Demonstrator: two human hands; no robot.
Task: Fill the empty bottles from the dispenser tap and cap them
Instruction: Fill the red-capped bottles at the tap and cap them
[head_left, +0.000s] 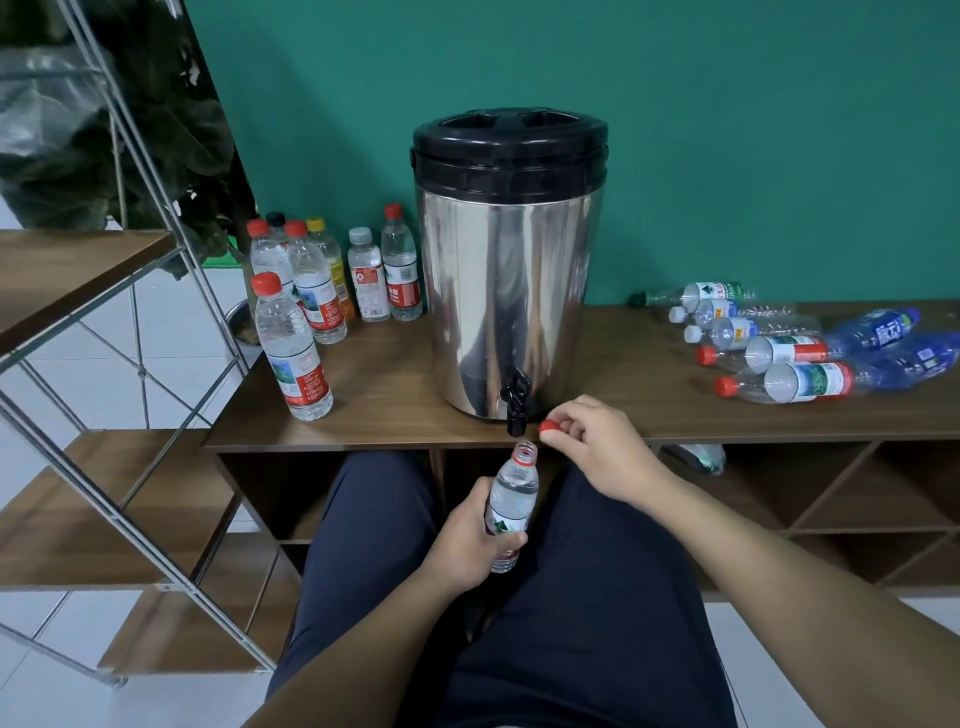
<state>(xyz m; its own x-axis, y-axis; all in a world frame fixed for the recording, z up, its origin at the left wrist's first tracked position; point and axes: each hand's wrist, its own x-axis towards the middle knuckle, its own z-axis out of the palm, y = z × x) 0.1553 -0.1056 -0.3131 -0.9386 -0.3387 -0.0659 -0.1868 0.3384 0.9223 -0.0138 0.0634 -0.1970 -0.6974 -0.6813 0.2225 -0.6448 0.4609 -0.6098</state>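
The left hand (470, 540) grips the clear, ribbed plastic bottle (511, 501) round its label, upright and nearly full, just below the bench's front edge under the black tap (516, 402). The right hand (597, 447) pinches the small red cap (548, 427) just above and right of the open neck, so capping likely needs a short move down-left.

Up and left of the hands, a metal-framed shelving unit (130, 291) with wooden boards slants across the view, dark plant leaves (156, 104) showing behind its upper part. Past the hands a teal wall (727, 130) rises behind the wooden cabinet (675, 415). The cabinet's open compartments (831, 499) lie right of the hands. A metal bowl (244, 322) sits on the white tiled floor (83, 374), up and left.
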